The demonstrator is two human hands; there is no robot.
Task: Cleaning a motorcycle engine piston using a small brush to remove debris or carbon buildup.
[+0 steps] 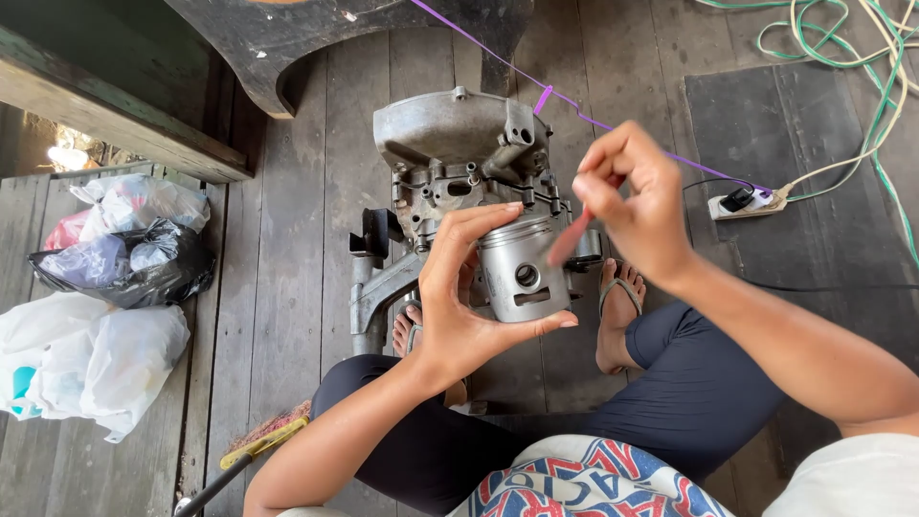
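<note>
My left hand [458,287] grips a grey metal piston [522,268], fingers over its crown and thumb under its skirt, with the pin hole facing me. My right hand [632,196] is raised just right of the piston and pinches a small reddish strip [570,239] whose lower end touches the piston's upper right side. Behind the piston a grey metal engine casing [455,144] stands on the wooden floor between my feet.
Several white and black plastic bags [105,287] lie on the left. A power strip [747,201] with green and white cables is at the upper right beside a dark mat [795,124]. A broom [254,445] lies at lower left. A dark wooden bench [287,38] is above.
</note>
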